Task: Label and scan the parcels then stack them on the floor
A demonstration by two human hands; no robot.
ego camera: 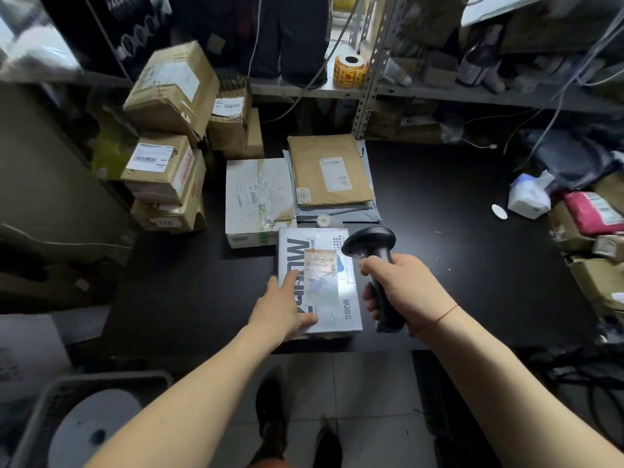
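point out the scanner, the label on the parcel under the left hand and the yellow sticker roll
scanner (369, 243), head view, on its black head
parcel label (320, 262), head view, on its barcode strip
yellow sticker roll (349, 76), head view, on its printed side

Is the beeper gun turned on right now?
On, it seems: the scanner in the right hand throws a bright patch and a reddish glow onto the parcel and its label.
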